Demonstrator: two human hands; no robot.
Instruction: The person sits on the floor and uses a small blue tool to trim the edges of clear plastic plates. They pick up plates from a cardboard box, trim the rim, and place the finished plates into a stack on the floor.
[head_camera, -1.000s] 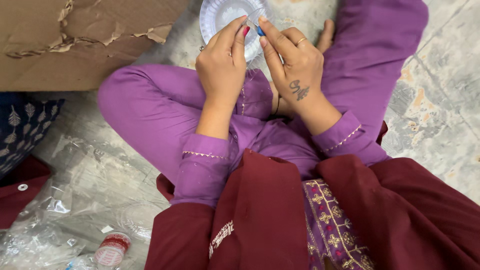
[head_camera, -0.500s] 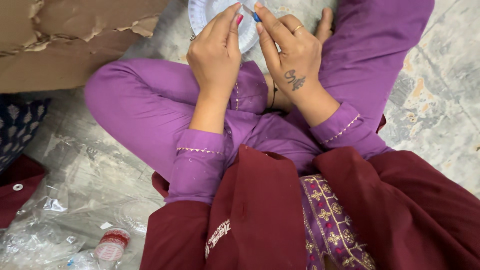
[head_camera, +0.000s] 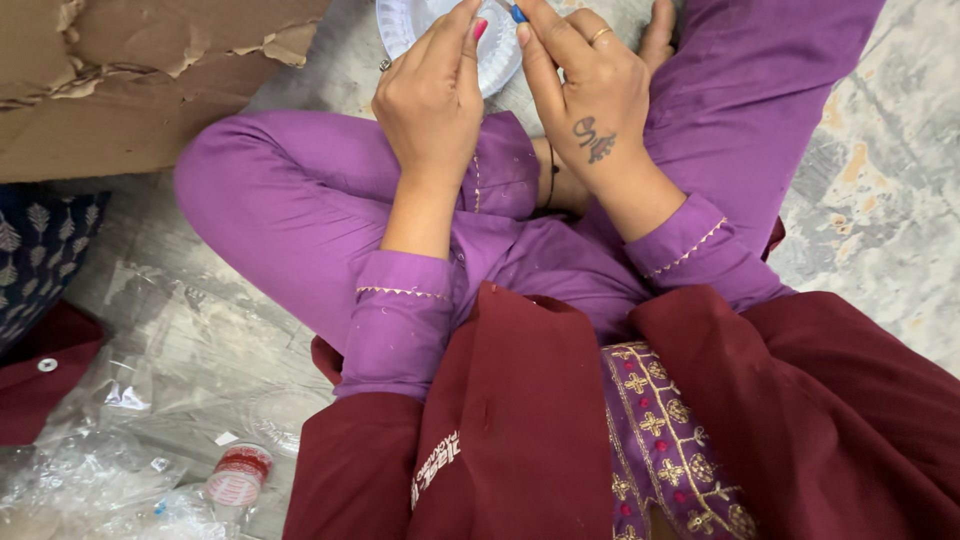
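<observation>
I sit cross-legged on the floor in purple trousers and a maroon coat. My left hand (head_camera: 432, 100) and my right hand (head_camera: 585, 90) are raised together over my knees at the top of the view. My right fingertips pinch a small blue piece (head_camera: 519, 14); my left fingertips close in beside it, and I cannot tell whether they touch it. Just beyond the hands lies a white paper plate (head_camera: 400, 22), partly hidden by my fingers.
A torn brown cardboard sheet (head_camera: 120, 80) lies at the upper left. Crumpled clear plastic bags (head_camera: 110, 440) and a small red-and-white tape roll (head_camera: 238, 475) lie at the lower left, beside a dark blue patterned cloth (head_camera: 35, 260). Mottled stone floor (head_camera: 880, 180) shows at the right.
Both hands have shifted up toward the top edge of the view, still held together at the blue piece. The plate is now cut off more by the frame edge.
</observation>
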